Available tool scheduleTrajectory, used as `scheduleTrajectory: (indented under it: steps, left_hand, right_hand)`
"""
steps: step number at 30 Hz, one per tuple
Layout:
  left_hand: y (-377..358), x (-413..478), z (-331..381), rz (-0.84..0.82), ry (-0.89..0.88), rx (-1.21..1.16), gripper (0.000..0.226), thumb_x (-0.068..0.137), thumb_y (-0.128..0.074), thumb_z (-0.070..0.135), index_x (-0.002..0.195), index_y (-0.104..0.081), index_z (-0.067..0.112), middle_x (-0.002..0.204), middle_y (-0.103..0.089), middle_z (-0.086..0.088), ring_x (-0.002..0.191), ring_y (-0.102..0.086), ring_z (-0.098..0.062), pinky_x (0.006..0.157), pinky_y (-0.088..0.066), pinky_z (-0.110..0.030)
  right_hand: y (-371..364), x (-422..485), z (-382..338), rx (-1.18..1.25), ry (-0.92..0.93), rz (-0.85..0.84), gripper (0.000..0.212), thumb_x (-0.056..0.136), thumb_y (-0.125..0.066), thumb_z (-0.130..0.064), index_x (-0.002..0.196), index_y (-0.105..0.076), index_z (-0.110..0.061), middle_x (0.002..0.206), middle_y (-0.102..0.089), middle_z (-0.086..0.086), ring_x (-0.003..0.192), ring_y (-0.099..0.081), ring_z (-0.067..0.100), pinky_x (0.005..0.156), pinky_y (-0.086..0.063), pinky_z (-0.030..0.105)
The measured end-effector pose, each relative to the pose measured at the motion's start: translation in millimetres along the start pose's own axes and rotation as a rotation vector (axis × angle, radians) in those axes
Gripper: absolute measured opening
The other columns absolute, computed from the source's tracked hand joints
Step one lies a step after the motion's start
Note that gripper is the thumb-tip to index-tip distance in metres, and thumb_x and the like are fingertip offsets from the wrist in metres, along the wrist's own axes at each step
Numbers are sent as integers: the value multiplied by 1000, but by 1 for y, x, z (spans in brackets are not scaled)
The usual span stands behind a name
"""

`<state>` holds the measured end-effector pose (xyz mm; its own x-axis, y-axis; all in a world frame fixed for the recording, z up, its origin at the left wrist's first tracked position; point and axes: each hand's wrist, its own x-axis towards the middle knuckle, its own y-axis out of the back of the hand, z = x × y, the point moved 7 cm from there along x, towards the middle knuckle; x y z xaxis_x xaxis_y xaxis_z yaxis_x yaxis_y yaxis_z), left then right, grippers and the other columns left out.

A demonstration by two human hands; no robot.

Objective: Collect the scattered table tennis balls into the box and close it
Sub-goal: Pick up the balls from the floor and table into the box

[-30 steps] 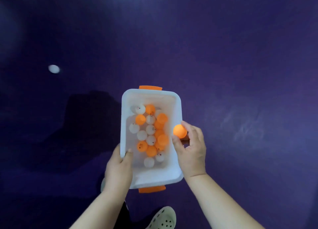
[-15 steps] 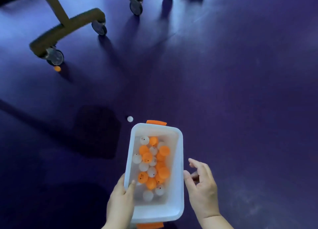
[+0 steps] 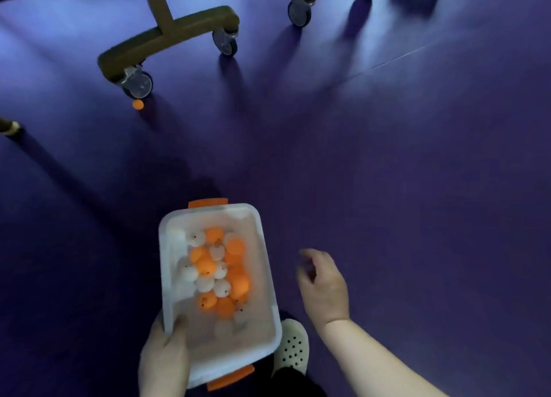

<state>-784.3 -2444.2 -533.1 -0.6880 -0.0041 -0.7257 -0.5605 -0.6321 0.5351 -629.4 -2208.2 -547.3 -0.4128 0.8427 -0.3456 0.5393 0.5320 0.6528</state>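
Left hand [image 3: 165, 356] holds the box [image 3: 260, 262] at its near corner, thumb inside; right hand [image 3: 324, 287] hovers beside, grip loosely curled, empty.

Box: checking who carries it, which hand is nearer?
Left. The left hand grips the box at its near corner; the right hand hangs open, apart, off its right side.

The box [image 3: 165, 265] is frosted translucent plastic, its clips [image 3: 207, 202] opaque orange plastic; the balls [image 3: 205, 267] look smooth and matt, the floor [image 3: 387, 173] smooth with a soft sheen, the clog [image 3: 292, 349] pale, perforated, rubbery.
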Motion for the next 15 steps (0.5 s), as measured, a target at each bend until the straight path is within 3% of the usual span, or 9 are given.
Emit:
scheduleTrajectory:
  steps: [2,5,10,13,15]
  left_hand:
    - [-2,16,-5,43,21,-6,44,94,-46,28,137,-45,16,129,-55,-19,113,-51,-38,93,-36,-43]
    - [-9,42,-24,78,78,-17,43,96,-41,32,135,-44,15,116,-54,-16,99,-47,-32,84,-32,-40]
    - [-22,85,-56,116,144,-97,33,96,-39,38,123,-48,22,93,-55,-3,89,-52,-28,84,-42,-46]
    - [-33,117,-68,140,124,-175,18,97,-41,33,109,-51,25,85,-56,5,77,-54,-20,80,-45,-45]
    - [-39,137,-76,162,117,-216,9,97,-42,31,103,-48,29,83,-55,9,74,-52,-15,78,-46,-44]
  right_hand:
    - [-17,25,6,-92,3,-97,29,91,-56,-17,118,-60,-21,112,-58,-7,82,-53,6,72,-42,22]
    - [-49,58,19,-199,29,-191,26,91,-54,-19,116,-61,-20,114,-57,-8,79,-49,4,65,-36,18]
    - [-112,102,24,-335,184,-243,15,90,-54,-15,98,-66,-18,101,-60,-4,79,-59,17,63,-39,25]
    - [-155,129,20,-424,291,-286,12,92,-52,-15,95,-64,-16,93,-57,-5,73,-57,19,59,-45,29]
    - [-187,146,20,-504,345,-321,11,92,-51,-16,94,-62,-16,89,-53,-6,69,-54,21,55,-41,28]
